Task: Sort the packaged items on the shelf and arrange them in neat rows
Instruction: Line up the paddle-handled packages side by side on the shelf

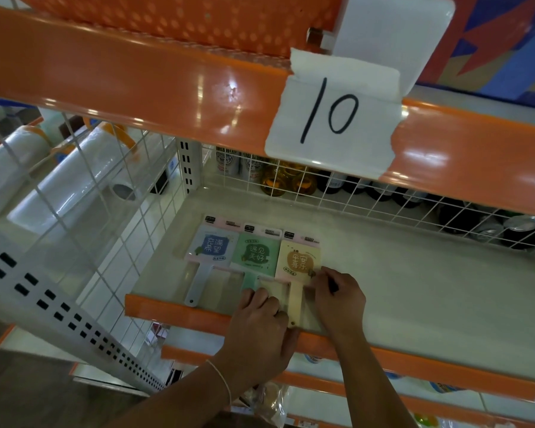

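Observation:
Three packaged hand fans lie side by side on the cream shelf, handles toward me. The blue fan package is leftmost, the green fan package is in the middle, and the yellow fan package is on the right. My left hand presses on the lower left of the yellow package by its handle, covering the green fan's handle. My right hand pinches the yellow package's lower right edge.
An orange lip edges the shelf front. A white wire grid backs the shelf, with bottles and cans behind it. A wire side panel stands at the left with plastic rolls beyond. The upper orange shelf carries a "10" label.

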Demonstrator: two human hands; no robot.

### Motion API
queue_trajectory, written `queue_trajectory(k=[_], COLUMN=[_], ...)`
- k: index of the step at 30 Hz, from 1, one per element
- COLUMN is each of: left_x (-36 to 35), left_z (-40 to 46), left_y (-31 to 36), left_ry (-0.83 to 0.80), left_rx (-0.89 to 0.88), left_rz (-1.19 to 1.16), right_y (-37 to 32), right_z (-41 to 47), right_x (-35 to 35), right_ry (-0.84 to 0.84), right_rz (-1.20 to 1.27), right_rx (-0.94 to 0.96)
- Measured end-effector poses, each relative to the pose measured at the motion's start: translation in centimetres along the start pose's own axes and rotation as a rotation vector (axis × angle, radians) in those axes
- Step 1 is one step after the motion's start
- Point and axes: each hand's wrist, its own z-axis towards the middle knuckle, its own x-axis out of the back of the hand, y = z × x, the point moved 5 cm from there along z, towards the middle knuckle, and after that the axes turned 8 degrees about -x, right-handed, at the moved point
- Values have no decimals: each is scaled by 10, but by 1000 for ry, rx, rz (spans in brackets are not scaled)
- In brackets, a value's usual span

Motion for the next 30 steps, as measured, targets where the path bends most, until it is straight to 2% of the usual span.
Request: queue_trajectory(k=[16,19,23,25,30], left_x=[2,12,27,30,34], left_z=[2,4,16,26,57], left_y=[1,-1,-3,-3,9], left_ry=[-91,-73,-33,-43,-14], left_rx=[20,70,107,117,125], left_rz=[-33,-55,-47,-52,-157], right_y=[2,7,17,21,22], right_z=[0,1,9,13,16], right_x=[-1,3,23,32,62], right_ry=[-11,-21,4,-17,-48], right_rz=[1,160,642,699,647], right_rx=[-14,-153,-533,-568,-483])
